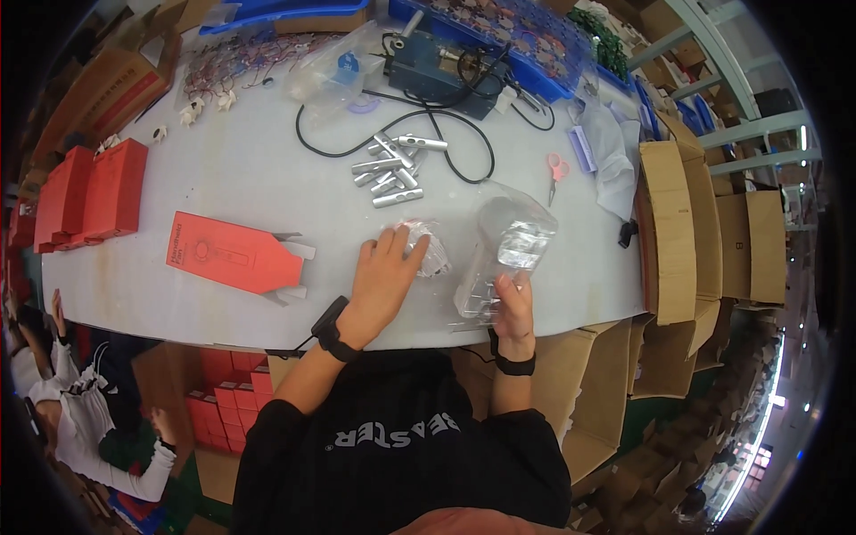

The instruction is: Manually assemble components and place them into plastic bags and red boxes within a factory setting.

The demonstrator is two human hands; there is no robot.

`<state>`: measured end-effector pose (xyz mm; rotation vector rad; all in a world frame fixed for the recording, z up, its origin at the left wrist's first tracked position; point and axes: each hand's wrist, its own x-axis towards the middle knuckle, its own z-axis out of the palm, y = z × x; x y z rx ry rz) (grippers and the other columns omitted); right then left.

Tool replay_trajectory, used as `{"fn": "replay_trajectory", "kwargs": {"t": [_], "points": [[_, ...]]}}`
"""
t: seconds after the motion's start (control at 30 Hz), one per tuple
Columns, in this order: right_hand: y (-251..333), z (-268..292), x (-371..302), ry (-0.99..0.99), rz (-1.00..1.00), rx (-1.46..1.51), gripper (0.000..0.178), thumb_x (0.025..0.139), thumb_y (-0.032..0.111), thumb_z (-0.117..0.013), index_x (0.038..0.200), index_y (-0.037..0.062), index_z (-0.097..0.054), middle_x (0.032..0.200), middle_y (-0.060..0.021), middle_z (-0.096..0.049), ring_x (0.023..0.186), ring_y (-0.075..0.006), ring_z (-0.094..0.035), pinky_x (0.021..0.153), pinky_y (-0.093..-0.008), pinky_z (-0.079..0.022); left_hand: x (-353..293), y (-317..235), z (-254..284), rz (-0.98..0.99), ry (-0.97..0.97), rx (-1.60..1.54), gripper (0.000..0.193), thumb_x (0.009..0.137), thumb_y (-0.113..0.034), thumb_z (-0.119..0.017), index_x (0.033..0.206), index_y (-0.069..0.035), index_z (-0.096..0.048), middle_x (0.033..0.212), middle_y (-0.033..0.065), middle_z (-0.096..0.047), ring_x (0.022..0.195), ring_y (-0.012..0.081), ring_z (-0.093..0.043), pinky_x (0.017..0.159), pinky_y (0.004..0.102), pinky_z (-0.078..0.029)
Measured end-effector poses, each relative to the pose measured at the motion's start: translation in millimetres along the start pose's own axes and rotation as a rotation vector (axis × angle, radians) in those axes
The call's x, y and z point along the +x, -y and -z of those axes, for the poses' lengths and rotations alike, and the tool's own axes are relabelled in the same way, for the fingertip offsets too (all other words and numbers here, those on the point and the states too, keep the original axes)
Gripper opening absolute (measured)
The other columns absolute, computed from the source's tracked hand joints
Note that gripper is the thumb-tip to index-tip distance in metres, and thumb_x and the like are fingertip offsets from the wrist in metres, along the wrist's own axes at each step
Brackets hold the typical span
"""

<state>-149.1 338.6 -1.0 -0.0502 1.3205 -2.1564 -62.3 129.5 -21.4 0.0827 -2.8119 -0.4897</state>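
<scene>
My right hand [514, 312] grips the lower end of a clear plastic blister tray [486, 267], thumb on top. The tray has a round hollow at its far end and stands tilted over the table. My left hand [383, 281] rests with spread fingers on a small clear plastic-wrapped item [432, 254]; its contents I cannot make out. An orange-red carton [234, 252] with raised end flaps lies left of that hand. Beyond the hands is a loose pile of silver metal tubes [392, 168].
Red boxes [114, 192] stand at the left. Pink-handled scissors [557, 169] lie at the right, near cardboard boxes [669, 232]. A dark machine [441, 76] with a black cable stands at the back, by blue trays [544, 85]. Another person [85, 419] is at lower left.
</scene>
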Motion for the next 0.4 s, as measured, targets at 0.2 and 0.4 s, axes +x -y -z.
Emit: {"fn": "replay_trajectory", "kwargs": {"t": [0.2,0.4], "points": [[7.9,-20.2,6.1,-0.068,0.014,-0.293,0.084,0.085,0.02,-0.082,0.149,-0.0047,-0.034,0.137,-0.0132,-0.055,0.124,-0.022,-0.054,0.105,-0.036,-0.043,0.1,18.0,3.1,0.181,0.026,-0.362,0.049,0.086,-0.008,-0.074,0.133,-0.008,-0.061,0.112,0.0089,-0.064,0.093,0.0287,-0.063,0.078,0.0401,-0.052],[3.8,-24.3,4.4,-0.036,0.037,-0.349,0.078,0.089,0.022,-0.078,0.151,0.0011,-0.036,0.141,-0.0132,-0.053,0.129,-0.0234,-0.051,0.111,-0.038,-0.039,-14.0,18.7,13.8,0.561,-0.09,-1.077,0.045,0.098,-0.015,-0.069,0.142,-0.013,-0.057,0.126,0.0114,-0.065,0.107,0.0296,-0.067,0.09,0.0396,-0.056]]}}
